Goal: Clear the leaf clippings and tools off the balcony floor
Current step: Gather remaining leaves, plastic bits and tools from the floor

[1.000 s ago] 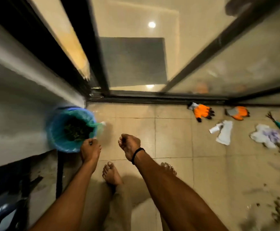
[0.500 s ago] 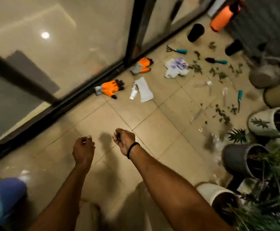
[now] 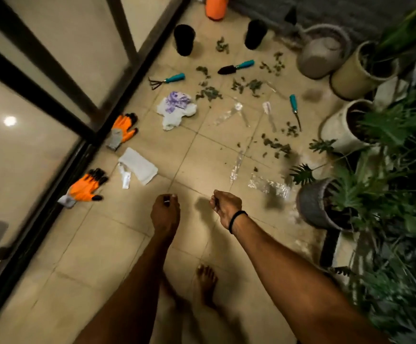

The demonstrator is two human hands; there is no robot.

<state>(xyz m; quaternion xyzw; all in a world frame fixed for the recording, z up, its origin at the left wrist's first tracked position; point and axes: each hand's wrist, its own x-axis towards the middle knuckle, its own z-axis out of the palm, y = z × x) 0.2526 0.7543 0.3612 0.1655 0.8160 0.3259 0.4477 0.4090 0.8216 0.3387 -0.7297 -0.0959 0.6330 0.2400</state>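
Head view, looking down on a beige tiled balcony floor [image 3: 107, 247]. The left hand [image 3: 165, 212] and the right hand [image 3: 225, 207] are held out over the tiles, knuckles up, each clenched into a loose fist with nothing visible in its grasp; a black band [image 3: 236, 219] circles the right wrist, and a bare foot [image 3: 203, 284] stands below. The green leaf clippings [image 3: 209, 93] lie scattered across the far tiles, well beyond both hands, with a second patch near the pots on the right. Among them lie three teal-handled tools: a small hand rake [image 3: 167, 79], a black-bladed trowel [image 3: 236, 67] and a narrow weeder [image 3: 295, 110]. Two orange work gloves with black fingertips, one nearer [image 3: 84, 188] and one farther [image 3: 123, 130], rest beside the dark-framed glass door [image 3: 40, 135]. Between the gloves lies a folded white cloth [image 3: 138, 165]; a crumpled white-and-purple cloth [image 3: 176, 109] lies near the rake. Strips of clear plastic wrapping [image 3: 267, 186] lie ahead of the right hand. Potted green plants [image 3: 380, 194] line the right edge.
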